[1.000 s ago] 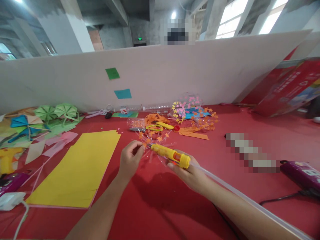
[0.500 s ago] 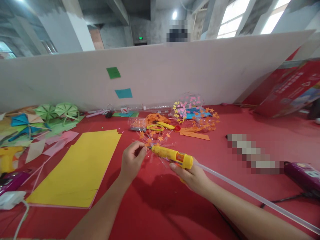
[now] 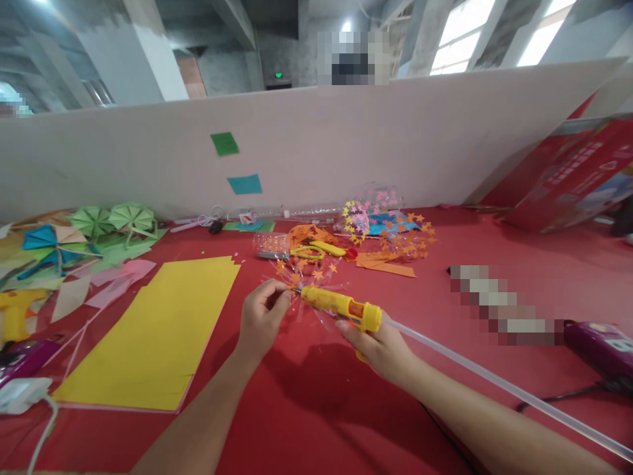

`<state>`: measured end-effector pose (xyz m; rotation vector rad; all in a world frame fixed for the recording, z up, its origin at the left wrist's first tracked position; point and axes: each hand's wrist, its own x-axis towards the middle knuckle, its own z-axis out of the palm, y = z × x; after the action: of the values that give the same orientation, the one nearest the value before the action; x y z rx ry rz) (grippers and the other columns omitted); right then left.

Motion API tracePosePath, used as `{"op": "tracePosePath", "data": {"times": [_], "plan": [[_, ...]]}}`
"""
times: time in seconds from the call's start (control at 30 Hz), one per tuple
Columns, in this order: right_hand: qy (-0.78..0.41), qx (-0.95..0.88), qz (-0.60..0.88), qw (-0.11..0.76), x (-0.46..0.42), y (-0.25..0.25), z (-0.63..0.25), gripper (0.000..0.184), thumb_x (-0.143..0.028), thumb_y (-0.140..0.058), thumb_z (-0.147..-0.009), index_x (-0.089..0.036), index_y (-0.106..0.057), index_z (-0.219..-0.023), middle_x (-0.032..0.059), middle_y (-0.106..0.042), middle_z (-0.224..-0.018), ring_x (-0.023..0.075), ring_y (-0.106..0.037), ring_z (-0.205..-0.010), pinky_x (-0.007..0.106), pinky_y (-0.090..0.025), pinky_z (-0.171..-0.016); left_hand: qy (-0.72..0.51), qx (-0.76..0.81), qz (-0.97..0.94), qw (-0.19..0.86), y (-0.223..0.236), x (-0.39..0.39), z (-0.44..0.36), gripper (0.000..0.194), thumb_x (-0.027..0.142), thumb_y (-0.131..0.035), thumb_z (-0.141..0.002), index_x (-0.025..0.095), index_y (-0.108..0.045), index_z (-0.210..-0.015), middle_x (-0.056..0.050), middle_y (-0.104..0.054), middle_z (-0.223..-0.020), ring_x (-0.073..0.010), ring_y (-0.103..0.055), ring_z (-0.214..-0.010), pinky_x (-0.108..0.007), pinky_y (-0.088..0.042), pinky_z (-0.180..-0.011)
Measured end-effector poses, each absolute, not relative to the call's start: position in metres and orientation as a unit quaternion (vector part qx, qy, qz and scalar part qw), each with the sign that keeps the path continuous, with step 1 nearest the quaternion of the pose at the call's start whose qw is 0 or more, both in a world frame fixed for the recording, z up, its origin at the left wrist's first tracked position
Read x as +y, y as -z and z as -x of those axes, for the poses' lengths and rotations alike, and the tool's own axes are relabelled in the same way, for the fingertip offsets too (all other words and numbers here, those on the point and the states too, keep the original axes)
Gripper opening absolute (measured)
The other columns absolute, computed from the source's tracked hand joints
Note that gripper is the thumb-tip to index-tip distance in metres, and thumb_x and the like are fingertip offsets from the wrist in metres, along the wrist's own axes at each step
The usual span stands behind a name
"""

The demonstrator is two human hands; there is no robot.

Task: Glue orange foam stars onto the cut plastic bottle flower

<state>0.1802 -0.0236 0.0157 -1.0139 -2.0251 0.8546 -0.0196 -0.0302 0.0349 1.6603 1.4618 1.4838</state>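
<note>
My right hand [image 3: 378, 343] is wrapped around a yellow hot glue gun [image 3: 341, 309], with a long clear glue stick [image 3: 494, 376] running out of its back. The metal nozzle points left, right at the fingertips of my left hand [image 3: 264, 313]. Thumb and forefinger there are pinched on a small orange piece that looks like a paper star, mostly covered by the fingers. Just behind the nozzle, a clear plastic piece cut into spread strips carries several orange stars [image 3: 319, 274]. Part of it is hidden by the gun.
Yellow paper sheets [image 3: 153, 330] lie to the left, near folded paper shapes [image 3: 131, 218] and another yellow glue gun [image 3: 17, 310]. Behind my hands are a cut plastic bottle [image 3: 271, 245], yellow-handled scissors [image 3: 326, 248] and orange strips [image 3: 386, 265]. A white partition [image 3: 306, 145] stands at the back.
Both hands and the glue gun are almost unmoved; the nozzle stays at the left fingertips.
</note>
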Motion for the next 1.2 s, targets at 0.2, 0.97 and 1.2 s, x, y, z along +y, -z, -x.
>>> {"op": "tracePosePath", "data": {"times": [0.2,0.97,1.2], "plan": [[-0.331,-0.784,0.391,0.352,-0.0243,-0.0184,-0.1802,0.036,-0.047,-0.040,-0.087,-0.021,-0.055,-0.067,0.0010,-0.051,-0.060,0.0151,-0.047,-0.055,0.029,-0.046,-0.056,-0.535,0.541,-0.603,0.241,-0.0351,-0.0304,0.0195,0.017,0.026,-0.052,-0.078,0.018,-0.054,-0.063,0.003,-0.049,-0.059,-0.0104,-0.042,-0.055,-0.021,-0.034,-0.052],[-0.330,-0.774,0.410,0.352,-0.0255,-0.0165,-0.1801,0.036,-0.048,-0.042,-0.085,-0.021,-0.052,-0.064,0.0003,-0.044,-0.057,0.0141,-0.041,-0.052,0.028,-0.039,-0.050,-0.540,0.537,-0.602,0.240,-0.0354,-0.0314,0.0188,0.017,0.026,-0.052,-0.078,0.018,-0.053,-0.063,0.003,-0.048,-0.060,-0.0107,-0.043,-0.057,-0.022,-0.035,-0.054],[-0.325,-0.767,0.427,0.353,-0.0264,-0.0150,-0.1795,0.038,-0.050,-0.042,-0.085,-0.020,-0.050,-0.062,-0.0004,-0.044,-0.056,0.0127,-0.040,-0.052,0.025,-0.036,-0.048,-0.540,0.531,-0.610,0.234,-0.0336,-0.0303,0.0194,0.017,0.024,-0.051,-0.079,0.018,-0.052,-0.064,0.003,-0.048,-0.061,-0.0109,-0.044,-0.058,-0.022,-0.036,-0.055]]}}
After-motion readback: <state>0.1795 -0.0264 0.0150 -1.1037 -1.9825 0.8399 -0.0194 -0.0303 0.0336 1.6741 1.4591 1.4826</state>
